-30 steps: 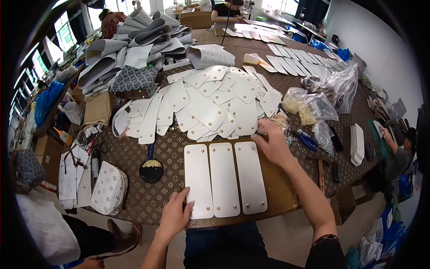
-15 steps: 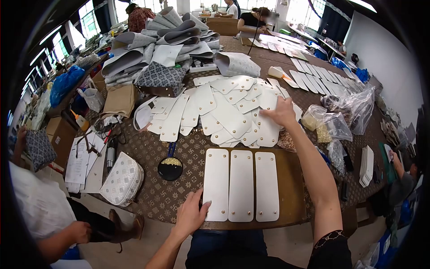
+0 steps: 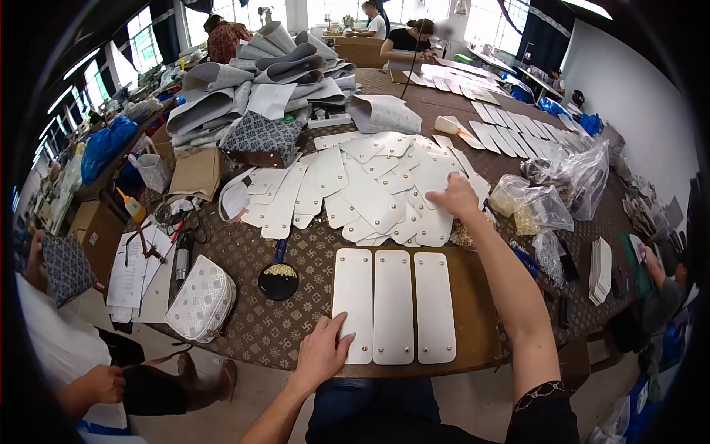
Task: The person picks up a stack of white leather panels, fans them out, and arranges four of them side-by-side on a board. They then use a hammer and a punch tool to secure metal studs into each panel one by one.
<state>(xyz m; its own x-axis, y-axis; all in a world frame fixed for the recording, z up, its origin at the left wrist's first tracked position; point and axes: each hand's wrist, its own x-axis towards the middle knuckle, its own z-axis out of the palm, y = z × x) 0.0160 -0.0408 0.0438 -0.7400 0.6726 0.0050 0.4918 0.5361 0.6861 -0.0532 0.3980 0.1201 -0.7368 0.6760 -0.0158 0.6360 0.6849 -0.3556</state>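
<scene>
Three white panels lie in a row on a brown board point(image 3: 477, 311): a left panel point(image 3: 353, 303), a middle panel point(image 3: 393, 303) and a right panel point(image 3: 434, 303). Each has gold rivets at its ends. My left hand point(image 3: 323, 349) rests at the left panel's lower left edge, fingers extended and thumb apart. Beyond the board is a loose heap of similar riveted white panels point(image 3: 373, 196). My right hand point(image 3: 456, 198) touches the right side of this heap, thumb and fingers spread, with no panel lifted. Some of its fingertips are hard to make out.
A black round dish point(image 3: 279, 281) with gold bits sits left of the board, near a white patterned pouch point(image 3: 203, 298). Clear plastic bags point(image 3: 543, 203) of small parts lie at right. Rolled grey sheets point(image 3: 288, 70) are piled behind. A person's fist point(image 3: 106, 383) is at lower left.
My right hand has come slightly toward me over the heap. My left hand has shifted a little rightward against the left panel. The camera view has moved slightly.
</scene>
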